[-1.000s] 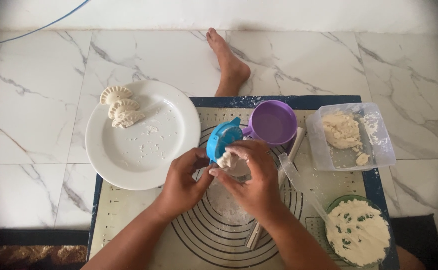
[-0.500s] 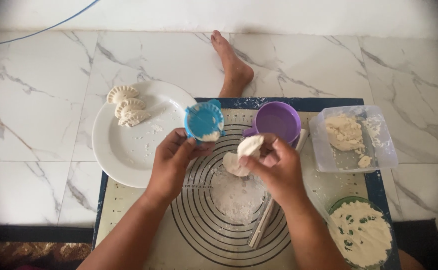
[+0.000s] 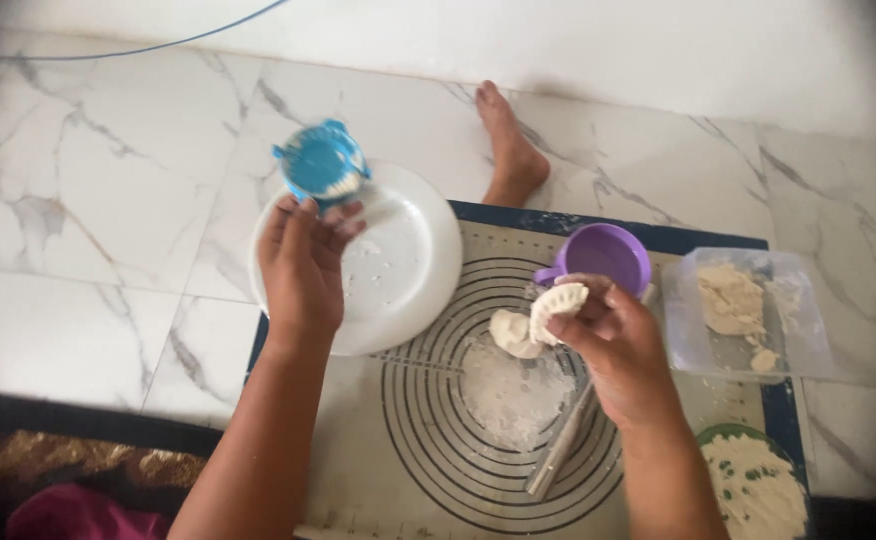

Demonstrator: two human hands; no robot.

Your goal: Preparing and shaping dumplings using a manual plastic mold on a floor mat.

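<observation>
Your two arms are bare, with no sleeves at all. Your left hand (image 3: 303,265) has no glove, ring or watch on it. Your right hand (image 3: 613,345) is bare too. Your foot (image 3: 511,150) wears no sock or shoe. Some dark pink cloth (image 3: 68,515) shows low down by your left arm.

A white marble floor with grey veins (image 3: 108,180) spread beyond both hands, meeting a plain white wall (image 3: 608,50) at the far side. A thin blue cable (image 3: 188,40) ran along it. A dark patterned rug (image 3: 78,465) lay below the left forearm. Soft daylight.
</observation>
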